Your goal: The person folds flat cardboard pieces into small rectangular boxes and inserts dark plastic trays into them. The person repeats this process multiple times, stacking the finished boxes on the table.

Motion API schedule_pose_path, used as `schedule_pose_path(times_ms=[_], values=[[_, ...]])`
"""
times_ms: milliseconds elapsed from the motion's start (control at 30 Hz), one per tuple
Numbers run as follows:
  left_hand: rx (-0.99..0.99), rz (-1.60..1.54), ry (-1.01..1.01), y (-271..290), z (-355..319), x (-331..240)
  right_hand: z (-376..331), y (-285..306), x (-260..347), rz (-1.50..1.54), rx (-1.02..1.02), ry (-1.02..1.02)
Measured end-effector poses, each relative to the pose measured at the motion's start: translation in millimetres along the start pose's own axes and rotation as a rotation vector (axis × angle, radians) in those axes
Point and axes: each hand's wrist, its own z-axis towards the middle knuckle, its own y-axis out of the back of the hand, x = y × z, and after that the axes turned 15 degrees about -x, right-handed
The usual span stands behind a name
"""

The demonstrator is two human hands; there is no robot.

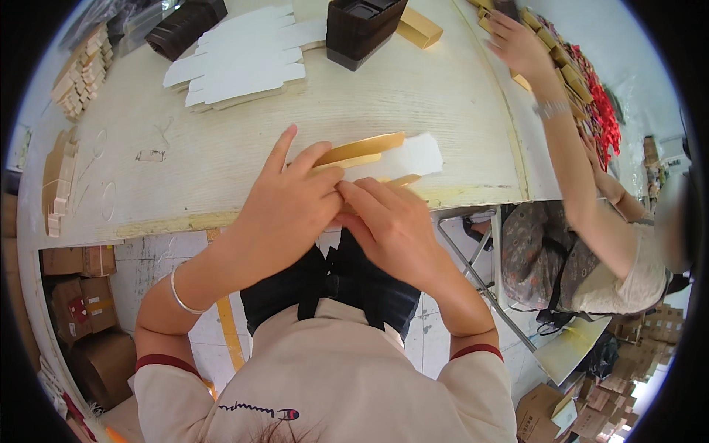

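A flat gold and white cardboard box blank (384,157) lies near the front edge of the pale wooden table (413,96). My left hand (284,210) presses down on its near end, index finger stretched forward. My right hand (388,221) grips the same end from the right, fingertips meeting the left hand's. Part of the blank is hidden under both hands.
A stack of white flat box blanks (240,55) lies at the back, beside a dark brown tray stack (362,28) and a gold box (419,28). Another person's hand (517,44) reaches over gold boxes at the right. Cardboard cartons (77,295) stand on the floor at left.
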Motion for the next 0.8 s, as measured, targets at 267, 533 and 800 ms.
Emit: schedule_pose_path(times_ms=[267, 533, 800], values=[[-0.063, 0.105, -0.137, 5.8, 5.1, 48.5, 10.9, 22.1, -54.3, 0.134, 0.092, 0.005], [0.068, -0.327, -0.072, 2.5, -30.1, 29.2, 11.6, 21.3, -41.8, 0.084, 0.263, 0.181], [0.0, -0.462, 0.059, -2.6, -25.5, 34.6, 20.5, 18.2, -42.9, 0.192, 0.309, 0.083]])
